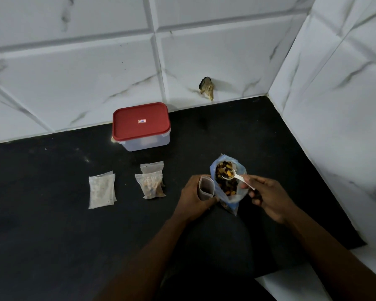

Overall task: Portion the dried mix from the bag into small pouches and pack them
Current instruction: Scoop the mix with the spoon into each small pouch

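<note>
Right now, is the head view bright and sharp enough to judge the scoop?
Head view: dim, flat light; the black countertop loses detail; the white plastic scoop in the right hand and the small clear pouch in the left hand read clearly; the white wall tiles bow toward the edges.

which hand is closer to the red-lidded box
Left. The left hand, holding an open pouch, sits in front of the box and slightly right of it. The right hand, holding the spoon, is farther right, beyond the bag.
</note>
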`<state>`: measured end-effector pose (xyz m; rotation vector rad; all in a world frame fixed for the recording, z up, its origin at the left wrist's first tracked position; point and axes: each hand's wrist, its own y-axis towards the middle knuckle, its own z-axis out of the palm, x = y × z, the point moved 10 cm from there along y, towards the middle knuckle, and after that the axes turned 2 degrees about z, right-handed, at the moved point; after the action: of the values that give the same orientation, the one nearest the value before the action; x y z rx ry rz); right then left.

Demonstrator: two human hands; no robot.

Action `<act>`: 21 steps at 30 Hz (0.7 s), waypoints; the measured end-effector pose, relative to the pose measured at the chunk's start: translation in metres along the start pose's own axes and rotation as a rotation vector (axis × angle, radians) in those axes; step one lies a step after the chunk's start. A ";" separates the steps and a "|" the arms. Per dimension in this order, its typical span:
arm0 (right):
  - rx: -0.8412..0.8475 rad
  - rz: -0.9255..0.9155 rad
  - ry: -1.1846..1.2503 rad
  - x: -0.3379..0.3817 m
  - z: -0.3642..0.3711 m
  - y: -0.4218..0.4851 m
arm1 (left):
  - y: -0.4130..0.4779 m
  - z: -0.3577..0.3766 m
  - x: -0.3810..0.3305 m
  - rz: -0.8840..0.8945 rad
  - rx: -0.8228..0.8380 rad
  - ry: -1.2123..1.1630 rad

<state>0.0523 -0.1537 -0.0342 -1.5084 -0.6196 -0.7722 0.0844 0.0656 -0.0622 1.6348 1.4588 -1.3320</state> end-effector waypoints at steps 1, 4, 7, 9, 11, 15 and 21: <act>0.023 -0.009 0.003 0.003 0.003 -0.003 | -0.001 0.000 -0.001 0.007 -0.004 0.006; 0.098 -0.034 -0.018 0.011 0.016 -0.014 | -0.002 -0.001 -0.004 0.029 0.000 0.042; 0.154 -0.069 -0.099 0.018 0.030 -0.022 | -0.002 0.000 -0.005 0.029 0.022 0.076; 0.153 -0.113 -0.187 0.021 0.037 -0.025 | -0.003 0.001 -0.008 0.044 0.018 0.096; 0.123 -0.182 -0.311 0.027 0.042 -0.028 | -0.003 0.002 -0.010 0.065 0.013 0.111; 0.090 -0.338 -0.586 0.038 0.057 -0.034 | -0.003 0.001 -0.015 0.065 0.004 0.103; -0.015 -0.647 -0.788 0.046 0.071 -0.049 | -0.004 0.002 -0.019 0.071 0.009 0.072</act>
<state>0.0508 -0.0821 0.0320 -1.6214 -1.7509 -0.6271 0.0813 0.0571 -0.0448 1.7398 1.4240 -1.2547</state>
